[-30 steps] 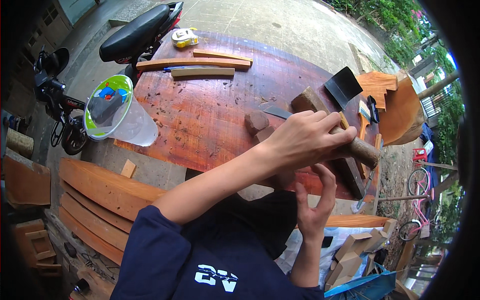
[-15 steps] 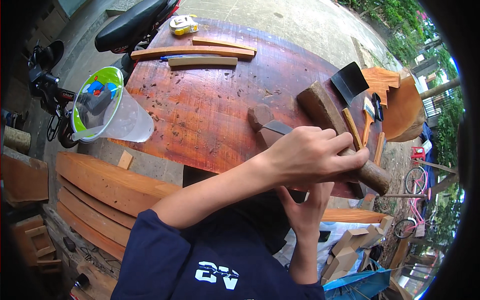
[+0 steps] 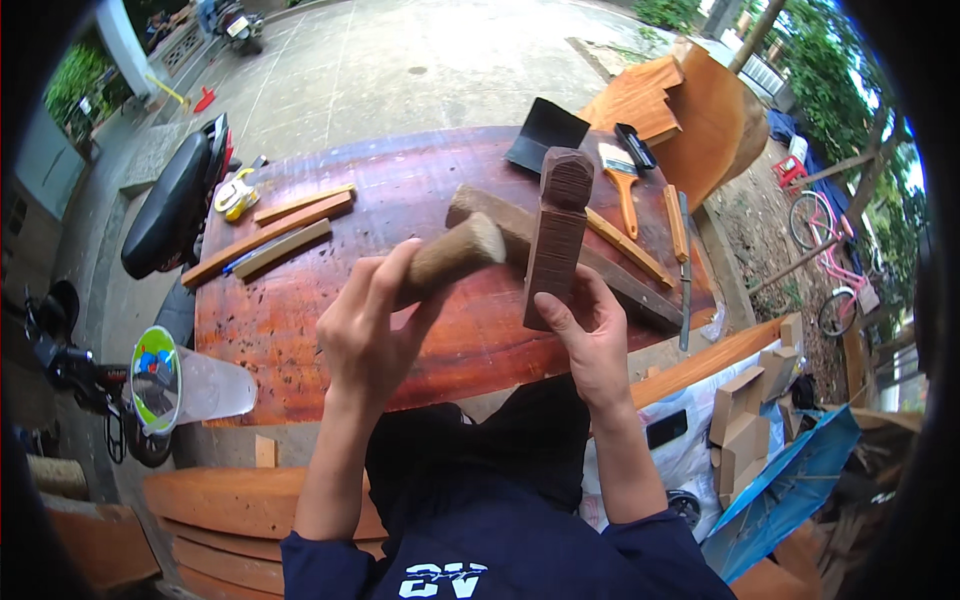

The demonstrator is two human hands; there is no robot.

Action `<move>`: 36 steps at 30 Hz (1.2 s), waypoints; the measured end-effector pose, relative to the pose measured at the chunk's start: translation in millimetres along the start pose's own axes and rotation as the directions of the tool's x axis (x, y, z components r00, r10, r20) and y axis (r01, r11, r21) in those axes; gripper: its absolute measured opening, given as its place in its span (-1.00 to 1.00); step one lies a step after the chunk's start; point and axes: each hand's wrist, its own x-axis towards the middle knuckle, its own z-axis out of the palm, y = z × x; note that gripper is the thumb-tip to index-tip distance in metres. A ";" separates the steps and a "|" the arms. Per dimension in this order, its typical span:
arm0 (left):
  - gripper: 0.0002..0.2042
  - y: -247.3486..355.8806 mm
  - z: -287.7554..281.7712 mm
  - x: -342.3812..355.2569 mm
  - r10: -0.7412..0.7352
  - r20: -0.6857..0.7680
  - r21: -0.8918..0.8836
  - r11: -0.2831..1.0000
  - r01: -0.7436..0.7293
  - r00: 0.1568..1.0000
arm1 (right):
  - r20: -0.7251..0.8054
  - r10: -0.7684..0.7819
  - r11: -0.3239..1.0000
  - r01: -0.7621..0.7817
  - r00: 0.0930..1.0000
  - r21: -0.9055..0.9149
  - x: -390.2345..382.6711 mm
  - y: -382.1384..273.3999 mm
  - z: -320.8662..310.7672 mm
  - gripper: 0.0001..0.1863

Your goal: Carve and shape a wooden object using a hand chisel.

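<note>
My left hand (image 3: 365, 325) is closed round a short, thick, round wooden stick (image 3: 452, 258), its pale end tilted up and right. My right hand (image 3: 592, 335) grips a dark brown carved wooden piece (image 3: 555, 237) upright, its rounded top notched, thumb on its lower face. Behind both, a long dark wood bar (image 3: 635, 295) lies diagonally on the reddish wooden table (image 3: 270, 350). To the right lie a narrow light strip (image 3: 628, 247), a paintbrush (image 3: 622, 180), a black object (image 3: 636, 145) and a long thin metal tool (image 3: 685, 290).
At left are wood strips (image 3: 268, 240), a tape measure (image 3: 236, 196), a plastic bucket (image 3: 195, 380) and a motorcycle seat (image 3: 172, 205). A black dustpan-like piece (image 3: 545, 135) and wood slabs (image 3: 720, 120) sit behind. Curved boards (image 3: 245, 490), cardboard (image 3: 740, 430) and a blue umbrella (image 3: 790, 470) lie near me.
My left hand has drawn back leftward with the round stick. My right hand has come up holding the carved piece upright. The view has turned, showing more of the yard.
</note>
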 end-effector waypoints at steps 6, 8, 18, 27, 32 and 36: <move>-0.63 -22.8 7.3 -0.9 -0.234 0.208 0.278 0.945 0.172 0.950 | -0.017 -0.087 0.996 0.086 0.996 -0.025 15.9 -9.6 -14.3 -0.46; -0.63 -24.6 6.8 -1.0 -0.276 0.257 0.325 0.927 0.186 0.926 | -0.003 -0.087 0.996 0.087 0.996 -0.019 16.8 -12.6 -13.0 -0.46; -0.55 9.7 -1.1 40.5 -0.240 0.372 -0.192 0.925 0.328 0.896 | 0.252 -0.069 0.994 0.044 0.965 0.103 14.9 -25.5 2.5 -0.39; -0.48 44.2 5.8 67.6 -0.087 0.516 -0.763 0.407 0.503 0.852 | 0.480 -0.013 0.960 -0.124 0.877 0.253 9.8 -29.7 7.4 -0.32; -0.53 59.7 12.3 70.6 -0.242 0.388 -0.767 0.451 0.457 0.890 | 0.364 -0.079 0.964 -0.022 0.928 0.265 15.8 -29.7 15.8 -0.34; -0.57 54.2 21.8 69.5 -0.260 0.256 -0.681 0.635 0.365 0.931 | 0.356 -0.047 0.981 -0.024 0.933 0.194 15.8 -33.4 25.4 -0.37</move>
